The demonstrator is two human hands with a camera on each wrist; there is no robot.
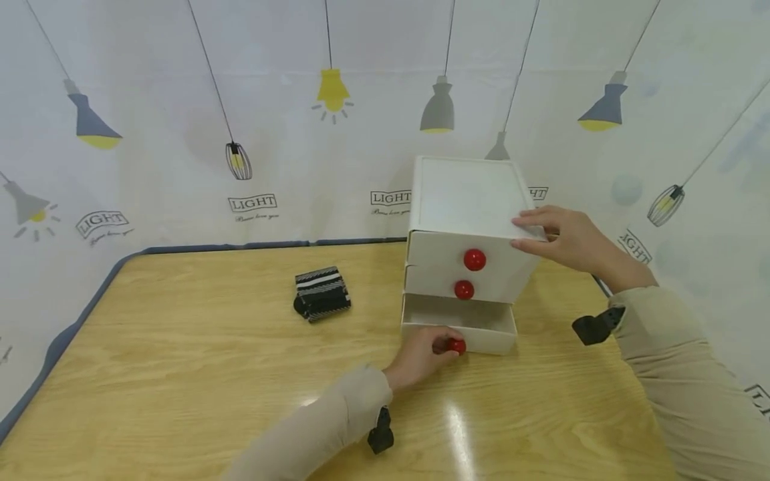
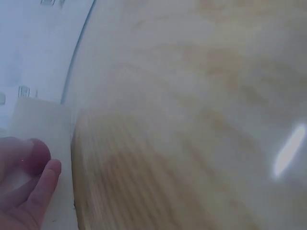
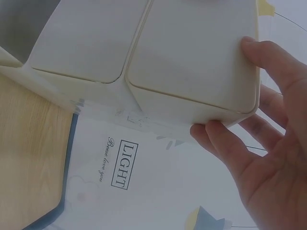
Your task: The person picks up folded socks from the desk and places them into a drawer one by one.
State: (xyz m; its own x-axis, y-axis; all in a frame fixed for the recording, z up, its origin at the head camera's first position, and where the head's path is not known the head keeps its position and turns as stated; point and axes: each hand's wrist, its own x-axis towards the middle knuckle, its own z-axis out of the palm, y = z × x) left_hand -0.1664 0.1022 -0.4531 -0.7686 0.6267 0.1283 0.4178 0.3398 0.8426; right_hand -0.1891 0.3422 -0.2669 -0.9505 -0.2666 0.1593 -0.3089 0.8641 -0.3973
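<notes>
A white cabinet (image 1: 475, 194) with three stacked drawers and round red knobs stands on the table, right of centre in the head view. Its bottom drawer (image 1: 493, 342) is pulled out, and the part of its inside that shows holds nothing. My left hand (image 1: 421, 357) pinches that drawer's red knob (image 1: 458, 347) between thumb and fingers. Up at the cabinet's top right front corner, my right hand (image 1: 565, 237) grips the box. In the right wrist view the thumb (image 3: 264, 52) lies on the front face, with the fingers round the side and top edges.
Left of the cabinet lies a folded black-and-white striped sock bundle (image 1: 322, 294) on the wooden table (image 1: 210, 374). Behind the table hangs a white cloth (image 1: 361, 147) printed with lamps. A red upper knob (image 1: 474, 259) and middle knob (image 1: 464, 289) stick out from the cabinet front.
</notes>
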